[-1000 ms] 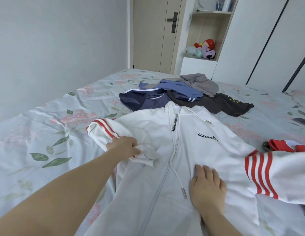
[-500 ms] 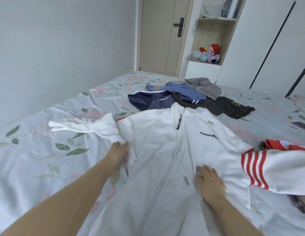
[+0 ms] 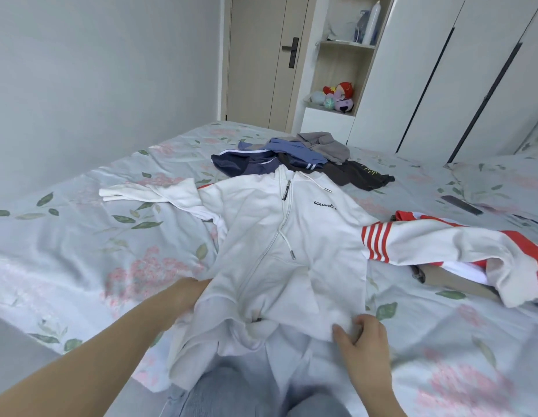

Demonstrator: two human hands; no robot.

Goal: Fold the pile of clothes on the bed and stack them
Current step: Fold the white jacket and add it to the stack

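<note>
A white zip-up hooded jacket (image 3: 310, 233) with red sleeve stripes lies face up on the floral bed sheet (image 3: 90, 245). Its left sleeve is spread out to the left, its right sleeve stretches to the right. My left hand (image 3: 188, 299) grips the jacket's lower left hem, partly hidden under the cloth. My right hand (image 3: 362, 335) pinches the lower right hem. The hem is bunched and lifted toward me. Behind the jacket's collar sits a pile of clothes (image 3: 295, 158): navy, blue, grey and dark brown pieces.
A dark phone (image 3: 461, 205) lies on the sheet at the right, near a pillow (image 3: 502, 179). More garments (image 3: 460, 276) lie under the right sleeve. My legs in grey trousers (image 3: 237, 392) are at the bed's near edge. A wall, door and wardrobe stand beyond.
The left hand let go of the left sleeve, which now lies spread out. Both hands moved down to the jacket's bottom hem and took hold of it.
</note>
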